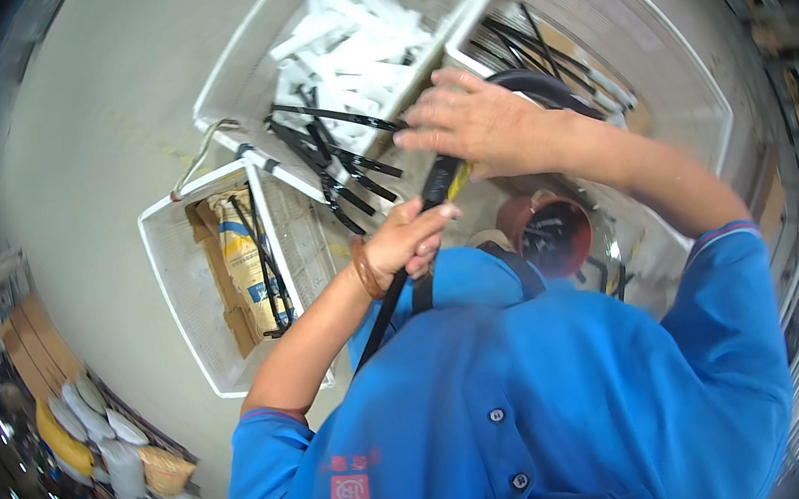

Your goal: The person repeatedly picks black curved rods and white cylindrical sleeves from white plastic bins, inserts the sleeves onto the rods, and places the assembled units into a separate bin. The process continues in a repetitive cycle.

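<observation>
My left hand (409, 243), a brown bracelet at its wrist, is closed around a long black bar (439, 182) in front of my body. The bar slants from beside my blue shirt up toward my right hand, and its thicker upper part carries a yellow mark. Just above that upper end is my right hand (474, 124), its fingers stretched out and slightly blurred. Whether its palm touches the bar is hidden. Several glossy black bent strips (333, 162) lie just beyond my hands, on the near corner of a white basket (225, 76).
White tubes (347, 44) fill that basket. A second white basket (685, 40) at the right holds black rods (534, 45). At the left, a smaller basket (171, 279) contains a yellow-and-white sack (244, 260). A red bucket (517, 224) stands close to my body.
</observation>
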{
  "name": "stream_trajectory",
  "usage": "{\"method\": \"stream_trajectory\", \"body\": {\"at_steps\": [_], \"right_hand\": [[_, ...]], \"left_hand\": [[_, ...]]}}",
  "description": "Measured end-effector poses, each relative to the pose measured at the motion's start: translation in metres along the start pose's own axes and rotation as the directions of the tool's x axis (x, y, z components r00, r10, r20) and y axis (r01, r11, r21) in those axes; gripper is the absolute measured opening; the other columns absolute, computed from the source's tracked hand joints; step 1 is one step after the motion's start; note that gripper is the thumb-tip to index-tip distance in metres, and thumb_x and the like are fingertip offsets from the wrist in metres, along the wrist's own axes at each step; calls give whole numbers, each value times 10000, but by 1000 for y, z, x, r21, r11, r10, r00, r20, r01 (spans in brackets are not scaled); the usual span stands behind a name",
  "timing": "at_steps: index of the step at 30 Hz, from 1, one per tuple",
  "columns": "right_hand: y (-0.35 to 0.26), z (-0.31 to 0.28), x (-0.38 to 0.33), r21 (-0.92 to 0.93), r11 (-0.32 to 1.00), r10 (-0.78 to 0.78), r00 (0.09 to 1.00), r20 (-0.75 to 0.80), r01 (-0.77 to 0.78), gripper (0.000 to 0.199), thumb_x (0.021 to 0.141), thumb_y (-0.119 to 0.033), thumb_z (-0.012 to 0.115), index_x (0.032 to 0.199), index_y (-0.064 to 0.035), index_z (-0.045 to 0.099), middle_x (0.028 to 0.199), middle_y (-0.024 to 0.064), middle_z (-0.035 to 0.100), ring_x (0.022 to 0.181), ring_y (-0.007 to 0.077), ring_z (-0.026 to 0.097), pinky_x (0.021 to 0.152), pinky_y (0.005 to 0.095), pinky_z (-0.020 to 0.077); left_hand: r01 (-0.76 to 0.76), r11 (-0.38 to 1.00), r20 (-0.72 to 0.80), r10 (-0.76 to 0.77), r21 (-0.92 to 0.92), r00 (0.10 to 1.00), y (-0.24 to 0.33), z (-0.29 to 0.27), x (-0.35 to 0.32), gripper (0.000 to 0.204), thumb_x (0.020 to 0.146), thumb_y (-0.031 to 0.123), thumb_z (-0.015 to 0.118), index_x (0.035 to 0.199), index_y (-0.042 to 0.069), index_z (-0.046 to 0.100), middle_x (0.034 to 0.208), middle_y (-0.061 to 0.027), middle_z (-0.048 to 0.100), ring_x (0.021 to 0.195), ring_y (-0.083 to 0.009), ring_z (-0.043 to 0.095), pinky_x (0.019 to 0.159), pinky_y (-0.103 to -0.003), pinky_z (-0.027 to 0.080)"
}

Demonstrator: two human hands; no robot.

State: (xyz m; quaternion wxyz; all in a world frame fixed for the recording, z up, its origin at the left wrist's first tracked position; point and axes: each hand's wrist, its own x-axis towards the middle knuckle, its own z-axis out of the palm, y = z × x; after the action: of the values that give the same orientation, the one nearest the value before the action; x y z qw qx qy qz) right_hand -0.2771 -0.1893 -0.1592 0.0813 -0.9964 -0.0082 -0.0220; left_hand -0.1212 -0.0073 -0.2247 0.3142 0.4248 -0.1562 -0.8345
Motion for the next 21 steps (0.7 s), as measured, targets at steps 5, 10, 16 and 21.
{"method": "stream_trajectory", "body": {"at_steps": [5, 10, 16, 21], "right_hand": [[117, 90, 83, 253, 920, 377, 857, -351, -301, 436, 772, -162, 725, 1187, -104, 605, 1062, 105, 650, 1049, 292, 601, 994, 418, 410], [216, 280, 115, 147, 793, 551, 799, 239, -591, 254, 804, -173, 655, 1046, -96, 660, 995, 143, 676, 962, 326, 643, 866, 429, 493], [313, 522, 192, -73, 906, 393, 765, 510, -417, 329, 878, -168, 575, 1204, -129, 595, 1207, 112, 611, 1049, 307, 634, 875, 448, 507], [329, 661, 256, -132, 977, 214, 703, 678, -170, 377, 925, -164, 537, 1302, -162, 550, 1409, 145, 467, 1067, 323, 627, 776, 454, 547]], "left_hand": [[-81, 997, -588, 68, 4, 806, -9, -147, -30, 274, 979, 330, 600, 1004, 57, 591, 656, 40, 494, 465, -64, 441, 437, -229, 367], [-322, 945, -885, 99, -60, 456, -88, -209, -71, 183, 974, 209, 586, 833, 92, 589, 552, 64, 453, 428, -30, 372, 393, -215, 275], [-382, 888, -959, -186, -258, 215, -149, -188, -53, 193, 957, 185, 553, 790, 98, 509, 507, 44, 399, 372, -64, 353, 348, -236, 288], [-314, 866, -920, -377, -390, 103, -158, -176, -7, 133, 924, 165, 587, 844, 81, 523, 484, 23, 377, 350, -92, 352, 341, -251, 299]]}}
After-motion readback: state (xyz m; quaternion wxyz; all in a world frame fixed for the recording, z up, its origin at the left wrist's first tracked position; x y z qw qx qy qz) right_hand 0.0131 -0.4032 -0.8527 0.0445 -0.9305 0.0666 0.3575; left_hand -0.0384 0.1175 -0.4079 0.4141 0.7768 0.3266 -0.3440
